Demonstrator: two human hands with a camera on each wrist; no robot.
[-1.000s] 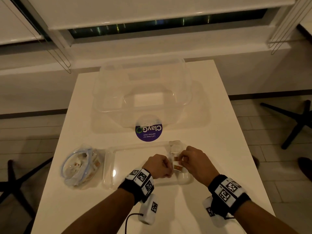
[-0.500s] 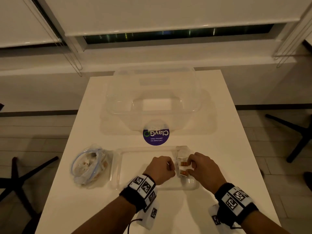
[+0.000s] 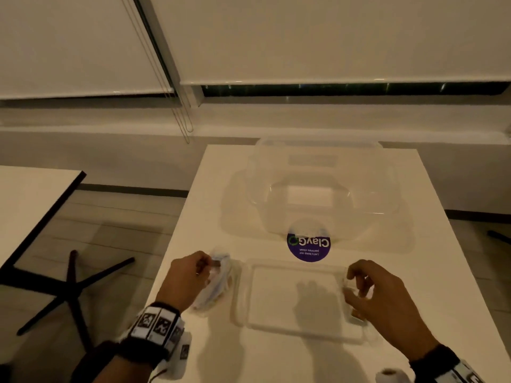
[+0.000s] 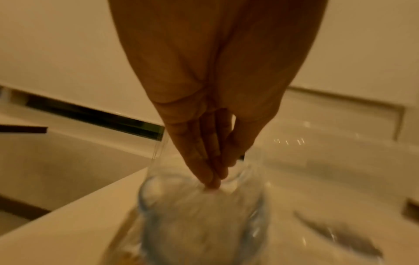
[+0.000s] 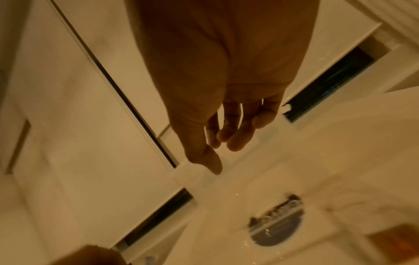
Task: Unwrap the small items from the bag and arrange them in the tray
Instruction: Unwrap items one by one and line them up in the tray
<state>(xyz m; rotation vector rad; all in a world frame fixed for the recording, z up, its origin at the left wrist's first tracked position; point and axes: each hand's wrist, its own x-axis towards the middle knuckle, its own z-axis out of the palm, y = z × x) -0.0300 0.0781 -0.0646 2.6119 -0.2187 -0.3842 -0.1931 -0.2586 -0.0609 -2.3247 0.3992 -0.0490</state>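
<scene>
A clear zip bag (image 3: 218, 286) with a blue rim lies on the white table, left of the clear tray (image 3: 290, 264). My left hand (image 3: 207, 268) is over the bag. In the left wrist view its fingers (image 4: 204, 161) are straight and bunched, tips at the mouth of the bag (image 4: 199, 224). The picture is blurred and shows nothing held. My right hand (image 3: 355, 283) hovers over the tray's right end with loosely bent fingers (image 5: 233, 139) and holds nothing. Small brownish items (image 3: 355, 316) lie in that end, partly hidden by the hand.
A large clear plastic box (image 3: 318, 189) stands behind the tray, with a round purple sticker (image 3: 308, 247) on the table in front of it. The table's left edge runs close beside the bag. Another table (image 3: 27, 194) and a black chair base (image 3: 74, 288) are at left.
Both hands have left the small item at the tray's right end. The left hand has swung left to the bag, and the right hand has let go and lifted slightly.
</scene>
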